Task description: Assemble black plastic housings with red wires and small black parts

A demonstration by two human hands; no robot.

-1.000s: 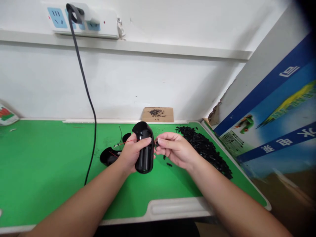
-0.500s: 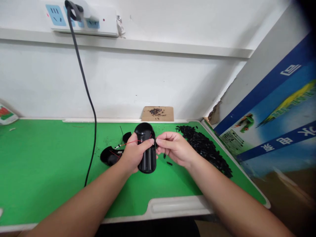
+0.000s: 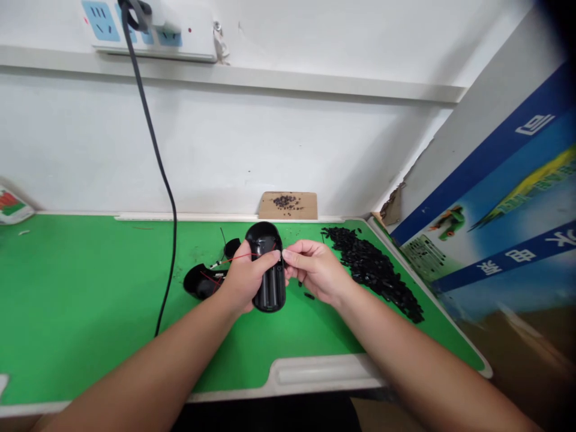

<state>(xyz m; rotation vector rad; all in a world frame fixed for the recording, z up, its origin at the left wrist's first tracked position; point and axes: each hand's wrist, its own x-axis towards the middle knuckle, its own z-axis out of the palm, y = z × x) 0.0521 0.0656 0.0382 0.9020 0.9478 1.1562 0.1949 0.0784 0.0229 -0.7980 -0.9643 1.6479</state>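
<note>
On the left of the green tabletop, a black power cable hangs down in front of the wall. Right of it lies a second black shell with red leads inside, and just beyond that a small black cap. Next comes the left hand, wrapped firmly around the left side of a black plastic housing, its thumb lying across the inside near a thin red wire. The housing sits between the two hands, over the middle of the tabletop. At its right rim is the right hand, thumb and fingers pinched closed – whether a small part is caught between them, I cannot tell. Farther right are a loose black piece and a long heap of small black parts.

To work this rim well, I would brace the housing with the left palm, press with the right fingertips squarely rather than at a slant, and hold the red wire clear of the edge.

The housing's hollow side faces the wearer; its long axis runs near to far – the deep rounded bowl away from the body, the ribbed channels toward it, the far end slightly left.
</note>
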